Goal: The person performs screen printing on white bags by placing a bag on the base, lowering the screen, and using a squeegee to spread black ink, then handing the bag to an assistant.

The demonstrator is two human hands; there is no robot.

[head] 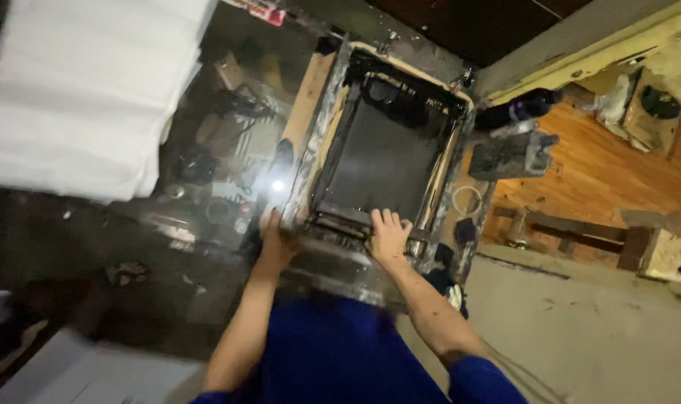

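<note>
A wooden-framed printing screen with a black, ink-smeared mesh lies on a glossy table in front of me. My left hand grips the near left corner of the frame. On the near edge, further right, rests my right hand, fingers closed over the frame's bar. Both arms reach out from blue sleeves.
A tall stack of white sheets sits at the left on the shiny table. A dark bottle and a grimy block stand right of the frame. Wooden floor and a low bench lie beyond; concrete floor is nearer.
</note>
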